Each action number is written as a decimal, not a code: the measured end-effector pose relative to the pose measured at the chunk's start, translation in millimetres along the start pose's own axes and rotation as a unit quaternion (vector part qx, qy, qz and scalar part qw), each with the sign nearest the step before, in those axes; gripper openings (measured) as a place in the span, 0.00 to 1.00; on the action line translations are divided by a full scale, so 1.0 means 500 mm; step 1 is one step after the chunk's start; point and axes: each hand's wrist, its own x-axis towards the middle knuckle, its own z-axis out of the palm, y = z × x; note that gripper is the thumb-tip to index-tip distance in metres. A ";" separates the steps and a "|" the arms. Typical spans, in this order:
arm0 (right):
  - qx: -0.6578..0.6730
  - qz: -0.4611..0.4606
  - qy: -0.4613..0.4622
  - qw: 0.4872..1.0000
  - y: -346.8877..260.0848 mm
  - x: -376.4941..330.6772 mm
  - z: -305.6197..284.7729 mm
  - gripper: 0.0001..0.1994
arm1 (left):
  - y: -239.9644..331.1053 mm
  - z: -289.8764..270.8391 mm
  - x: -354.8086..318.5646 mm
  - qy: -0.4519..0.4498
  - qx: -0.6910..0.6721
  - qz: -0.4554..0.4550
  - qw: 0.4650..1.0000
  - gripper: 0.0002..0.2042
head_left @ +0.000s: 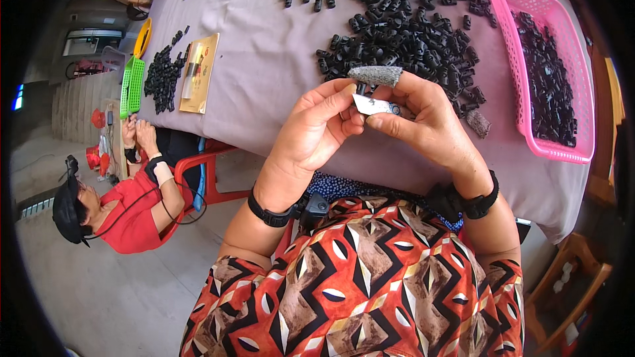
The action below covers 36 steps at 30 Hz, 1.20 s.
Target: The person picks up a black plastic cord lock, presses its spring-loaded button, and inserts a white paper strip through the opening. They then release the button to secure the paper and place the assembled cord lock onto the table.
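Observation:
My left hand [314, 129] and my right hand [423, 119] meet over the near edge of a table covered in a mauve cloth [264, 53]. Between their fingertips they pinch a small white piece [372, 104] together with a tiny dark part. A grey knitted cot [376, 75] covers my right index finger, and another covers a lower finger [479, 123]. Just beyond my hands lies a big heap of small black plastic parts [410, 26]. Both wrists wear black bands.
A pink basket [529, 0] holding black parts stands at the right. Further left lie a smaller pile of black parts [162, 76], a tan packet [200, 73] and a green basket [132, 86]. A person in red [129, 208] sits at the left on a red chair.

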 end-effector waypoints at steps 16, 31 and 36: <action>-0.002 -0.001 -0.029 1.000 -0.010 -0.002 -0.004 0.15 | -0.001 0.000 0.000 0.007 -0.032 -0.003 0.999 0.09; 0.012 0.013 -0.038 0.999 -0.015 -0.002 -0.005 0.18 | -0.006 -0.001 -0.003 -0.014 -0.008 0.003 1.000 0.10; -0.014 0.026 -0.036 0.999 -0.006 -0.002 -0.010 0.17 | -0.009 0.007 -0.004 0.026 -0.039 0.004 0.999 0.08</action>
